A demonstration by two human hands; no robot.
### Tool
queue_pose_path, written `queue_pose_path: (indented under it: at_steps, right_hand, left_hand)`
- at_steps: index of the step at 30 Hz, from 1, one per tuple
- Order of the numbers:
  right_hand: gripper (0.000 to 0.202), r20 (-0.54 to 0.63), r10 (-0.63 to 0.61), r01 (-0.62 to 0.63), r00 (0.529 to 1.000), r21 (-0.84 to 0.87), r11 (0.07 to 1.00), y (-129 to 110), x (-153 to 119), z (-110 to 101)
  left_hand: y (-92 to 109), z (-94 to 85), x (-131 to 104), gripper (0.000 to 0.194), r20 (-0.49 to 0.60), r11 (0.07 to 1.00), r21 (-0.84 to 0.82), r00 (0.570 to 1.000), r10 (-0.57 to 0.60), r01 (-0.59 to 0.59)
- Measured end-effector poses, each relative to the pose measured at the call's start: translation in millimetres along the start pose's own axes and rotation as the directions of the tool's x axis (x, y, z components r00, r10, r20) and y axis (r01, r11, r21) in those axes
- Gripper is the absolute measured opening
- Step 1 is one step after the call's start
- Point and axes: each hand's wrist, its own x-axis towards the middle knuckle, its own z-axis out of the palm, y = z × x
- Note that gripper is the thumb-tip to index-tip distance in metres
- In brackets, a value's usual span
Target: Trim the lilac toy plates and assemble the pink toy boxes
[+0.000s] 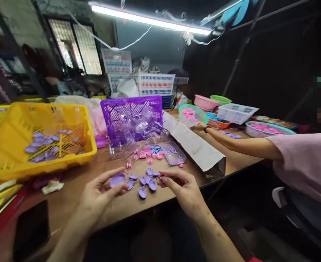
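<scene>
Purple dish [117,179] is sitting in my left hand [96,191]; right hand [186,191] is pinching, can't tell what. Loose pans [142,193] are probably remaining, no telling what's finished.

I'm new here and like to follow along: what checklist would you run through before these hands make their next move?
1. Left hand grips a purple piece: ok, it sits between the fingers and thumb.
2. Right hand holds something: cannot tell; its fingers are pinched, but what is between them is too small to make out.
3. Loose purple pieces lie near both hands: ok, they are on the table between them.
4. Loose purple pieces lie well separated: not ok, several are bunched together.
5. Co-worker's hand is out of the way: ok, it is beyond the long carton.
</scene>
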Motion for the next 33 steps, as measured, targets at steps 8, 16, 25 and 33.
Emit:
queue_pose_path:
  at_steps: [8, 16, 25, 33]
  right_hand:
    - [0.024, 0.073, -0.211, 0.22, 0.975, -0.162, 0.962, -22.8, -62.4, 39.8]
    - [0.022, -0.019, -0.377, 0.366, 0.926, -0.199, 0.909, -24.7, -74.4, 52.4]
    - [0.035, 0.036, -0.408, 0.405, 0.912, -0.236, 0.884, -26.6, -80.6, 44.0]
    - [0.038, 0.106, -0.421, 0.432, 0.901, -0.311, 0.846, -27.8, -84.1, 37.1]
  left_hand:
    - [0.6, 56.9, -68.2, 0.024, 0.051, 0.988, -0.137, 0.996, -0.069, 0.076]
    - [17.5, 58.1, -87.3, 0.019, 0.035, 0.996, 0.036, 0.996, -0.081, 0.08]
    - [29.1, 66.4, -92.8, 0.02, 0.071, 0.99, 0.062, 0.989, -0.132, 0.127]
    - [27.8, 69.5, -95.7, 0.024, 0.107, 0.97, 0.052, 0.965, -0.241, 0.236]
